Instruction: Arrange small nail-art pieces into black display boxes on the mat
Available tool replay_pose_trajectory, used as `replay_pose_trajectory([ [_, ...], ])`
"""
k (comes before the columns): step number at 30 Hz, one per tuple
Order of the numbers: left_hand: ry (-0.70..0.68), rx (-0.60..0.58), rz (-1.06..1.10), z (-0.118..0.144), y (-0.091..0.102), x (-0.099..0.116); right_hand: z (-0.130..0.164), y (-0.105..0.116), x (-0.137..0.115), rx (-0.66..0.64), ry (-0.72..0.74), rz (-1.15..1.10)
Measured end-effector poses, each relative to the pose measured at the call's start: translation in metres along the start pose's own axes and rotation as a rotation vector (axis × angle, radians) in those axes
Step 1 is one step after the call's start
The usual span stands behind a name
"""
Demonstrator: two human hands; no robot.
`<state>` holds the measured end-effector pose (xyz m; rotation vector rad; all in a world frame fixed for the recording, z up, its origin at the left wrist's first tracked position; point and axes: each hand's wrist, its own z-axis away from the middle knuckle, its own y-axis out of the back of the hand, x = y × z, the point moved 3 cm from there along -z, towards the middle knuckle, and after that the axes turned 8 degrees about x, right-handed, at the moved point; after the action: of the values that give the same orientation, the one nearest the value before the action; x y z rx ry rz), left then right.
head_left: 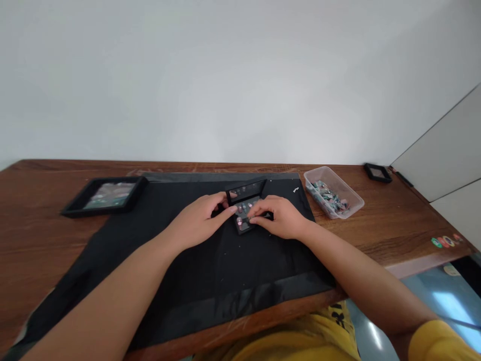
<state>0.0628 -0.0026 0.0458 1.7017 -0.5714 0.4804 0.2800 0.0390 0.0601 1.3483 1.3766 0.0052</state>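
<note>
A small black case [244,228] lies on the black mat with its clear-windowed lid [248,191] tilted up at the back. Inside it sit several small glossy pieces [239,220] in pink and grey tones, some with flower decorations; they resemble press-on nails. My left hand [199,220] grips the case at its left side, thumb along the edge and fingers by the lid's corner. Over the right part of the case, my right hand [280,215] has thumb and forefinger closed in a pinch. What is between those fingertips is too small to make out.
A clear plastic tub [353,198] of small colourful pieces stands to the right. At left is a black frame-like box [135,193]; a smaller black box [378,173] sits far right. Round stickers [445,242] mark the table's right edge. A white scrap [295,190] lies on the mat.
</note>
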Motion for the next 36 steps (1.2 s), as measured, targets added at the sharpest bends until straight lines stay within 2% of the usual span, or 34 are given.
replay_pose_trajectory([
  [5,-0.007,-0.014,0.001,0.002,0.0,0.0,0.0,-0.001,-0.002,-0.065,0.076,0.009],
  [11,-0.003,-0.02,0.009,0.003,0.002,0.004,0.002,-0.004,0.0,-0.014,0.028,0.052],
  [19,-0.021,-0.002,-0.007,0.002,0.001,0.002,0.004,-0.008,-0.002,-0.08,0.147,0.171],
  [36,-0.027,-0.014,0.014,0.004,0.002,0.0,0.005,-0.003,-0.01,-0.108,0.176,0.269],
])
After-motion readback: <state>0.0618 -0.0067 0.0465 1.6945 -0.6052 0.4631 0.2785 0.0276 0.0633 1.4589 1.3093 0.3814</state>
